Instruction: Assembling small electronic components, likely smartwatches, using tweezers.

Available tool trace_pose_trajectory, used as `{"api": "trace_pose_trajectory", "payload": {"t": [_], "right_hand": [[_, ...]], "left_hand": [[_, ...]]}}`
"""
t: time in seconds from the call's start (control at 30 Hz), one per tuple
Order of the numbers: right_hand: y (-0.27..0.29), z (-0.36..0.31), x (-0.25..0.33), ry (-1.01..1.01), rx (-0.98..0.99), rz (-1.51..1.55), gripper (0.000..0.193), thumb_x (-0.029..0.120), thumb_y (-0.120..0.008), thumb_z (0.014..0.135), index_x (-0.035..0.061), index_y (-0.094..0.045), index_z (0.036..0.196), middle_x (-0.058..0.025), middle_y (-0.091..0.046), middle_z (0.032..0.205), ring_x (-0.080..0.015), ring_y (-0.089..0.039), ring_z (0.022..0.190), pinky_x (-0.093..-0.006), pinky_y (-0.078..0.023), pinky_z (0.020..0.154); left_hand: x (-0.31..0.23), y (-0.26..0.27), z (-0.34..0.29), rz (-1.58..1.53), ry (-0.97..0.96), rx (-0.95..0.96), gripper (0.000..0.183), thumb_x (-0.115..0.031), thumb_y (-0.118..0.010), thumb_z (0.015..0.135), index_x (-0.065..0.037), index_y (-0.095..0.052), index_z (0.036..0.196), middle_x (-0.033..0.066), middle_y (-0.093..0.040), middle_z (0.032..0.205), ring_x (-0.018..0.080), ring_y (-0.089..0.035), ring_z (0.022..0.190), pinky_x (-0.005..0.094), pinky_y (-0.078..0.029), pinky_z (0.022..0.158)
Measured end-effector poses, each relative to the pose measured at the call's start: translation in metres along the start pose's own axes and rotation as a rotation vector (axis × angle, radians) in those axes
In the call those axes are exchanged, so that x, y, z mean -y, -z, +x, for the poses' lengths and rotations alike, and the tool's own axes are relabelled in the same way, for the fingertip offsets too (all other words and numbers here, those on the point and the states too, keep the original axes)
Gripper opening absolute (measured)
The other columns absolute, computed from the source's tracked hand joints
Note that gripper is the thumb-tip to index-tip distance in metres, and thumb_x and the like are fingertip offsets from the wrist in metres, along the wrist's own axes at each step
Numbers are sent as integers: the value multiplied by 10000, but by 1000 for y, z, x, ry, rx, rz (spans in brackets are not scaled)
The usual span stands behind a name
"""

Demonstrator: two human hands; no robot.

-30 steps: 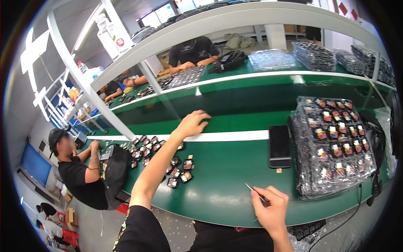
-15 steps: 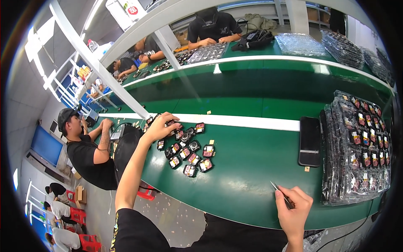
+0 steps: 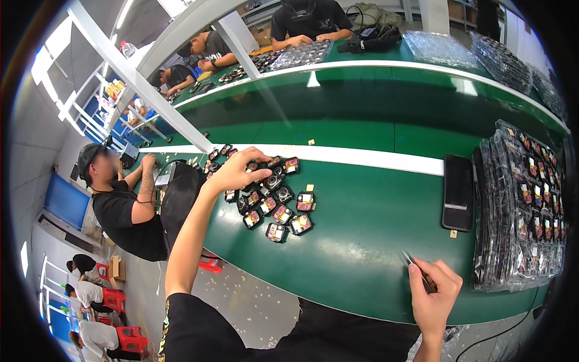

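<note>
My left hand reaches over a cluster of small black square modules on the green table. Its thumb and fingers are bent and apart, above the far side of the cluster, with nothing plainly held. Many modules show a pink and yellow face with a white label; a few show a round dark face. Part of the cluster is hidden under my hand. At the right, my right hand is closed around slim metal tweezers, whose tips point up and left over bare tabletop.
A tall stack of clear plastic trays filled with modules stands at the right, beside a black phone. A white rail crosses behind. A co-worker sits at the left; another person works across the table.
My left hand has shifted slightly right and toward me over the modules. The whole view has shifted a little. My right hand keeps the tweezers.
</note>
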State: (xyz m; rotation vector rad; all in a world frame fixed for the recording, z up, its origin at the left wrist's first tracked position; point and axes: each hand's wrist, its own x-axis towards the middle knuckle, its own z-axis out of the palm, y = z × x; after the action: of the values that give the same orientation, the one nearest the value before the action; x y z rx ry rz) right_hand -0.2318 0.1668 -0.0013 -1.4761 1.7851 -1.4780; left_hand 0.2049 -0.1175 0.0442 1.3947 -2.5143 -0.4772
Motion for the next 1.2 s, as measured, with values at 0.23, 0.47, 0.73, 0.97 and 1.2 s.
{"api": "trace_pose_trajectory", "payload": {"t": [0.23, 0.47, 0.73, 0.97, 1.2], "right_hand": [[3, 2, 1, 9, 48, -24, 131, -21, -839, 906, -69, -826, 1027, -64, -654, 711, -95, -578, 597, -263, -412, 554], [3, 3, 1, 16, 46, -22, 131, -23, -839, 907, -62, -832, 1033, -55, -658, 708, -80, -565, 587, -259, -388, 539], [3, 2, 0, 17, 32, -25, 137, -31, -837, 908, -58, -837, 1042, -50, -658, 704, -71, -539, 578, -262, -354, 524], [2, 6, -3, -2, 6, -26, 164, -35, -847, 898, -56, -839, 1061, -45, -648, 702, -66, -504, 558, -259, -338, 515], [-1, 8, -7, -2, 34, -38, 169, -25, -867, 885, -49, -841, 1050, -39, -650, 699, -63, -499, 535, -258, -338, 491]], "left_hand": [[7, -11, 19, -110, 70, -63, 419, -299, -906, 931, 16, -793, 1182, 134, -794, 1087, 231, -738, 1068, 374, -580, 945], [-11, -12, 36, -55, 96, -48, 443, -336, -926, 910, 48, -796, 1088, 142, -794, 1028, 232, -729, 1012, 383, -583, 929], [-67, -21, 29, -93, -79, -175, 310, -195, -883, 899, 6, -768, 1105, 90, -767, 1017, 194, -689, 978, 360, -543, 945], [-204, -99, -6, -153, -581, 127, 447, -215, -930, 851, -85, -734, 1231, 73, -730, 1162, 301, -679, 1072, 399, -480, 925], [-211, -115, -7, -246, -525, 132, 580, -226, -952, 755, -59, -770, 1280, 69, -688, 1153, 273, -647, 1013, 387, -449, 865]]}}
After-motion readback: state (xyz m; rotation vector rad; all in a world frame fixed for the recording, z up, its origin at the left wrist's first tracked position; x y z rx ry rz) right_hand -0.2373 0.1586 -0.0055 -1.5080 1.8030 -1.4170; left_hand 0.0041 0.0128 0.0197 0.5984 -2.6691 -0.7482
